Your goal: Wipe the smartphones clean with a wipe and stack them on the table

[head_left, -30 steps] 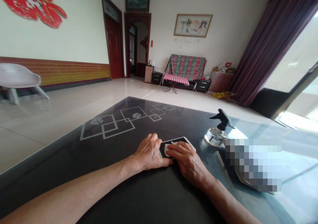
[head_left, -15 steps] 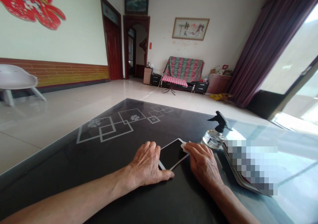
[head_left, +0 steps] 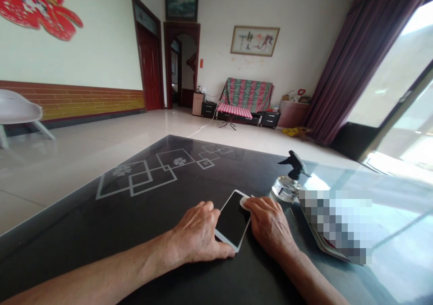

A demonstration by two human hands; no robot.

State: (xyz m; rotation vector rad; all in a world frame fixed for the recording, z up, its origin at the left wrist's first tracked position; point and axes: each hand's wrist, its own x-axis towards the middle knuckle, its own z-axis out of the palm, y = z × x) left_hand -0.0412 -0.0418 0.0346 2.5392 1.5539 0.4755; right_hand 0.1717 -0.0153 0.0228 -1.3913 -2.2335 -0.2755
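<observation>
A smartphone (head_left: 233, 218) with a dark screen and white edge lies flat on the black glass table (head_left: 142, 214). My left hand (head_left: 198, 235) rests on the table against the phone's left edge, fingers curled along it and thumb under its near corner. My right hand (head_left: 270, 226) lies at the phone's right side, fingers pressed on a small white wipe (head_left: 244, 202) at the phone's far right edge. A clear spray bottle (head_left: 289, 183) with a black trigger head stands just beyond my right hand.
A flat blurred-out item (head_left: 334, 226) lies on the table right of my right hand. Beyond the table is tiled floor, a white chair (head_left: 18, 115) at the left, a covered sofa (head_left: 248, 95) at the far wall and dark curtains (head_left: 352, 66) by the window.
My right hand slid the wipe off the middle of the screen to the phone's far right edge. The phone has turned so its long side points away from me. The left hand stayed beside it.
</observation>
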